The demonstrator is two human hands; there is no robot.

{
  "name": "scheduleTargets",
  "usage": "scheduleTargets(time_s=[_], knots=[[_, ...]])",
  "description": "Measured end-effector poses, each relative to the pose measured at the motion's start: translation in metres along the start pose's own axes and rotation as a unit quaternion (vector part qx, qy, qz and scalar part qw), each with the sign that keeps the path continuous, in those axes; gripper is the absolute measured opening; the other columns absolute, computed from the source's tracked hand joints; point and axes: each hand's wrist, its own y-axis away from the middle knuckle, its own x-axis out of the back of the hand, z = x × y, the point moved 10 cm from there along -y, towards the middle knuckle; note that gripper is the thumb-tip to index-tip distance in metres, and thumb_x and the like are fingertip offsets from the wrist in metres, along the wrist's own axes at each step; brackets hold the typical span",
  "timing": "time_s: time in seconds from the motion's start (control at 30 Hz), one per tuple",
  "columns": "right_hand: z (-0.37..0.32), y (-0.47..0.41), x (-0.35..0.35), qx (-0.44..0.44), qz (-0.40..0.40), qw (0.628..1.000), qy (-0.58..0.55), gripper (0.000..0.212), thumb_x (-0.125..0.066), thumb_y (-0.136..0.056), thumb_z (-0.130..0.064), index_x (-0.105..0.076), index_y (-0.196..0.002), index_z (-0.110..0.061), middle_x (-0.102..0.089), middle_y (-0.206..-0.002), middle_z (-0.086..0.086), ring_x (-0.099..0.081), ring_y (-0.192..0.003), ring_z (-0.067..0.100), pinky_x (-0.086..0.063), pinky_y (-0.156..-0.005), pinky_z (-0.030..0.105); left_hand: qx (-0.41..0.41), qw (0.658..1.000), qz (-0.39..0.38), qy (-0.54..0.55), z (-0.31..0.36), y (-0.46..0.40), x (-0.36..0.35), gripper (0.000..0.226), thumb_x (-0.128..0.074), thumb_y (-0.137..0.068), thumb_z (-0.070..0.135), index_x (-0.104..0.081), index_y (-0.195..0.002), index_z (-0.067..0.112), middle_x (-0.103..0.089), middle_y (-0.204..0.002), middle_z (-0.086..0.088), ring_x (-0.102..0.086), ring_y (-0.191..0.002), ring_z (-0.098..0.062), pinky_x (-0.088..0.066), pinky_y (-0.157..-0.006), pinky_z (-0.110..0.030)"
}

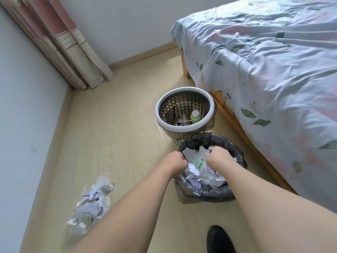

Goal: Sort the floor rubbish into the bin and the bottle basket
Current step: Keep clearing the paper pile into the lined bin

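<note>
At lower centre, both hands reach into the bin [211,190]: left hand [176,161] curls its fingers over the rim, right hand [219,156] clutches paper. Paper scraps [91,199] lie lower left; basket [184,110] holds bottles [195,115].

Light wood floor [113,136] carried the black-lined bin [213,192], with the white-rimmed bottle basket [184,125] touching its far side, crumpled paper pile [91,203] well left, bed [264,70] right of it.

Head-height view, steeply downward, close above the bin [237,157].
</note>
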Motion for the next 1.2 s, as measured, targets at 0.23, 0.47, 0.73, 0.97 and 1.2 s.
scheduleTargets(time_s=[0.23,0.47,0.73,0.97,1.2], knots=[[-0.033,0.004,-0.007,0.065,0.017,0.998,0.003,0.025,-0.050,-0.088,-0.009,-0.055,-0.113,-0.009,-0.062,-0.110,0.012,-0.060,-0.099,0.029,-0.050,-0.074,0.033,0.038,0.998,-0.006,-0.041,-0.052,0.009,0.035,0.031,-0.039,-0.084,0.007,-0.066,-0.098,-0.001,-0.071,-0.096,-0.019,-0.068,-0.084,-0.031,-0.056,-0.075,-0.035],[-0.151,0.059,-0.111,0.208,-0.050,0.977,0.024,0.044,-0.048,-0.088,-0.016,-0.052,-0.131,-0.013,-0.052,-0.131,0.010,-0.053,-0.118,0.028,-0.047,-0.093,0.032,0.129,0.989,0.060,-0.039,-0.215,0.071,0.138,0.032,-0.039,-0.084,0.005,-0.066,-0.100,-0.001,-0.073,-0.097,-0.018,-0.060,-0.068,-0.025,-0.048,-0.068,-0.027],[-0.230,0.107,-0.291,0.245,-0.183,0.946,0.109,0.048,-0.046,-0.090,-0.017,-0.046,-0.137,-0.017,-0.050,-0.135,0.004,-0.055,-0.114,0.021,-0.038,-0.078,0.023,0.229,0.970,0.074,0.029,-0.422,0.136,0.136,0.025,-0.044,-0.087,0.010,-0.066,-0.098,0.004,-0.070,-0.100,-0.016,-0.058,-0.073,-0.025,-0.047,-0.071,-0.027],[-0.283,0.058,-0.395,0.246,-0.204,0.933,0.163,0.047,-0.046,-0.088,-0.015,-0.048,-0.134,-0.017,-0.053,-0.129,0.002,-0.055,-0.096,0.019,-0.040,-0.072,0.024,0.248,0.959,0.110,0.076,-0.546,0.096,0.092,0.021,-0.046,-0.088,0.015,-0.065,-0.095,0.013,-0.066,-0.095,-0.002,-0.062,-0.088,-0.022,-0.043,-0.066,-0.027],[-0.315,-0.012,-0.454,0.280,-0.180,0.909,0.251,0.038,-0.043,-0.088,-0.010,-0.049,-0.126,-0.015,-0.054,-0.119,0.004,-0.058,-0.097,0.023,-0.047,-0.075,0.029,0.249,0.944,0.167,0.139,-0.625,-0.007,0.106,0.020,-0.049,-0.088,0.018,-0.063,-0.103,0.018,-0.064,-0.105,0.001,-0.060,-0.094,-0.021,-0.050,-0.083,-0.033]])
